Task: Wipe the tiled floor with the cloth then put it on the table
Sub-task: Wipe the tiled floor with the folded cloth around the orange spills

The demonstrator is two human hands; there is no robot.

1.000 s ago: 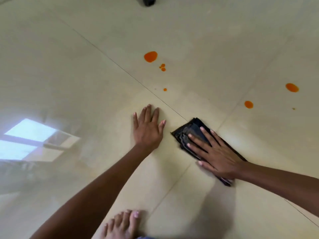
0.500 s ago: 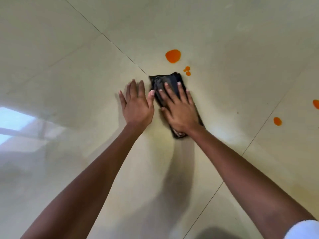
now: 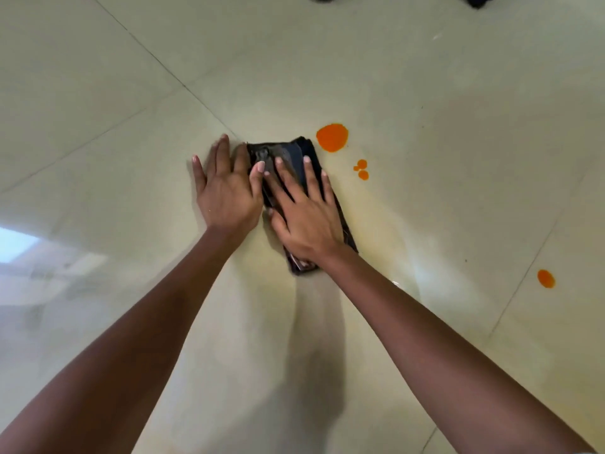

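Observation:
A folded dark cloth (image 3: 296, 155) lies on the glossy cream tiled floor (image 3: 425, 77). My right hand (image 3: 304, 214) presses flat on it with fingers spread, covering most of it. My left hand (image 3: 226, 194) lies flat on the floor just left of the cloth, fingers apart, its thumb touching the cloth's left edge. A large orange spill (image 3: 332, 137) sits right by the cloth's far right corner. Two small orange drops (image 3: 361, 169) lie a little to the cloth's right. No table shows in this view.
Another orange spot (image 3: 545, 278) marks the tile at the right. Two dark objects (image 3: 481, 0) stand at the top edge. Grout lines cross the floor diagonally, and a bright window reflection (image 3: 13, 244) lies at the left.
My right hand has slid the cloth forward and left, from the tile joint up beside the large orange spill. My left hand moved forward with it and now touches the cloth.

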